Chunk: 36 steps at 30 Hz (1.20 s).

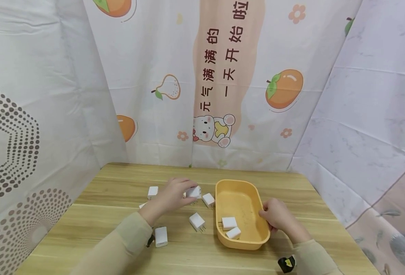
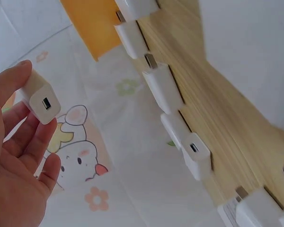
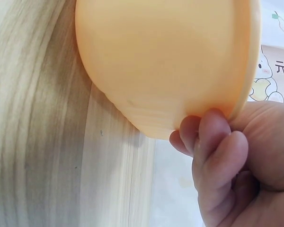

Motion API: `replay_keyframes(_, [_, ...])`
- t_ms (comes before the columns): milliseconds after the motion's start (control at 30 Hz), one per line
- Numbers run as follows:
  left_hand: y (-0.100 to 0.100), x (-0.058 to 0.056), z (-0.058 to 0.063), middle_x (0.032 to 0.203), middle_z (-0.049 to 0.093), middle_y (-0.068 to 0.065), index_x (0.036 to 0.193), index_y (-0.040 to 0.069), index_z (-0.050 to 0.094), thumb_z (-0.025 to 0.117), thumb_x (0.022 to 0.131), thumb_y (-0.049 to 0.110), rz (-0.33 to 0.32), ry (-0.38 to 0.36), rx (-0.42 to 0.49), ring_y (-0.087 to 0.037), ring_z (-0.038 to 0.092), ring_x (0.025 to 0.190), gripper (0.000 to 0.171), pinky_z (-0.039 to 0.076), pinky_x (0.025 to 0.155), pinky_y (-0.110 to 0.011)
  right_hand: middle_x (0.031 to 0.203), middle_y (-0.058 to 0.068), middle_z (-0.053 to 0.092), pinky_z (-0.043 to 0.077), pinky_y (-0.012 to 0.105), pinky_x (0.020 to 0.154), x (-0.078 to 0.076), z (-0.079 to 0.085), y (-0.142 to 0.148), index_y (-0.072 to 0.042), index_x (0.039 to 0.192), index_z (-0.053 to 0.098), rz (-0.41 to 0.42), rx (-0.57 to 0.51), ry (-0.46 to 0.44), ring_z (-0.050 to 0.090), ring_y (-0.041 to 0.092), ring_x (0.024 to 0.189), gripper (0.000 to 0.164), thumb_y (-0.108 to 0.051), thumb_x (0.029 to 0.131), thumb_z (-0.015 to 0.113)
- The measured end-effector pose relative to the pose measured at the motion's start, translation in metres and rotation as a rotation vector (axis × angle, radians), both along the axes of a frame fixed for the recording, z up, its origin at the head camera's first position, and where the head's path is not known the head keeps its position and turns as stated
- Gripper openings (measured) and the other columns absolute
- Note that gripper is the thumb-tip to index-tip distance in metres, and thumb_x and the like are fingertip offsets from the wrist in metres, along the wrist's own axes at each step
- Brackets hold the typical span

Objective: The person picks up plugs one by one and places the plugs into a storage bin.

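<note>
My left hand (image 1: 169, 195) pinches a white USB wall charger (image 1: 193, 192) between thumb and fingers, above the table left of an orange-yellow plastic tub (image 1: 236, 193). The left wrist view shows the USB port on the end of this held charger (image 2: 46, 103). On the tub's right side, my right hand (image 1: 277, 215) grips the rim, with curled fingers against the outer wall in the right wrist view. Two white chargers, one (image 1: 228, 223) just behind the other (image 1: 234, 232), lie inside the tub at its near left corner.
Several more white chargers lie scattered on the wooden table (image 1: 188, 259): one (image 1: 208, 199) beside the tub, one (image 1: 197, 221) with prongs toward the front, one (image 1: 161, 236) near my left wrist, one (image 1: 152, 192) farther back. Printed curtains (image 1: 154, 46) enclose the table's back and sides.
</note>
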State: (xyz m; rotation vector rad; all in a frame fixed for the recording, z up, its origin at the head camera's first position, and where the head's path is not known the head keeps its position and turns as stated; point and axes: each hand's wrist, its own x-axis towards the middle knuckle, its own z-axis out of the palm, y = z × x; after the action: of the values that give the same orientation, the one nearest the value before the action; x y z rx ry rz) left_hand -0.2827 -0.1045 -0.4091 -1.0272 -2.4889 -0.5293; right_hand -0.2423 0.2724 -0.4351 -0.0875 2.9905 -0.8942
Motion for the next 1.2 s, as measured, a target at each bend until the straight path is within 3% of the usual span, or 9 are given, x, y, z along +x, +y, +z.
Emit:
replay_keyframes(133, [0.009,0.003,0.002,0.114,0.071,0.001,0.121,0.016,0.073,0.082,0.087,0.04,-0.014,-0.015,0.008,-0.019,0.064,0.105,0.043,0.046,0.099,-0.046,0.041,0.003,0.05,0.047,0.03,0.035,0.001,0.0,0.0,-0.007,0.061,0.052,0.006,-0.003,0.002,0.053,0.014,0.033,0.029,-0.003,0.089,0.061])
replay_keyframes(367, [0.024,0.006,0.005,0.109,0.07,0.0,0.12,0.012,0.073,0.083,0.087,0.03,-0.082,-0.049,0.07,-0.016,0.064,0.102,0.04,0.047,0.095,-0.046,0.041,0.003,0.05,0.047,0.03,0.034,0.0,-0.001,0.0,-0.007,0.061,0.053,-0.001,-0.007,0.005,0.053,0.014,0.033,0.029,-0.003,0.089,0.06])
replay_keyframes(600, [0.04,0.012,0.009,0.111,0.068,0.004,0.126,0.015,0.071,0.079,0.09,0.037,-0.075,-0.14,0.055,-0.01,0.062,0.096,0.043,0.051,0.087,-0.034,0.041,0.002,0.049,0.046,0.031,0.034,0.0,-0.002,0.0,-0.007,0.06,0.05,-0.005,-0.01,0.022,0.053,0.015,0.032,0.03,-0.003,0.088,0.061])
replay_keyframes(800, [0.056,0.017,0.008,0.121,0.068,0.004,0.127,0.018,0.07,0.077,0.091,0.042,-0.053,-0.178,0.015,-0.011,0.061,0.105,0.044,0.045,0.096,-0.043,0.042,0.003,0.05,0.046,0.03,0.035,0.001,-0.001,0.0,-0.007,0.061,0.051,-0.009,-0.014,0.008,0.053,0.015,0.033,0.03,-0.003,0.089,0.062])
replay_keyframes(933, [0.066,0.019,0.006,0.122,0.068,0.003,0.125,0.017,0.072,0.077,0.091,0.042,-0.067,-0.151,-0.015,-0.014,0.06,0.112,0.043,0.042,0.102,-0.044,0.042,0.003,0.05,0.046,0.03,0.035,0.001,-0.001,0.0,-0.007,0.062,0.052,-0.008,-0.014,0.002,0.053,0.015,0.033,0.029,-0.003,0.089,0.062])
replay_keyframes(1200, [0.083,0.022,0.001,0.117,0.068,0.007,0.123,0.019,0.073,0.077,0.091,0.043,-0.113,-0.084,-0.061,-0.008,0.061,0.107,0.04,0.045,0.098,-0.04,0.042,0.003,0.05,0.046,0.03,0.035,0.0,-0.001,0.0,-0.008,0.063,0.052,-0.009,-0.021,0.006,0.052,0.014,0.033,0.028,-0.003,0.088,0.061])
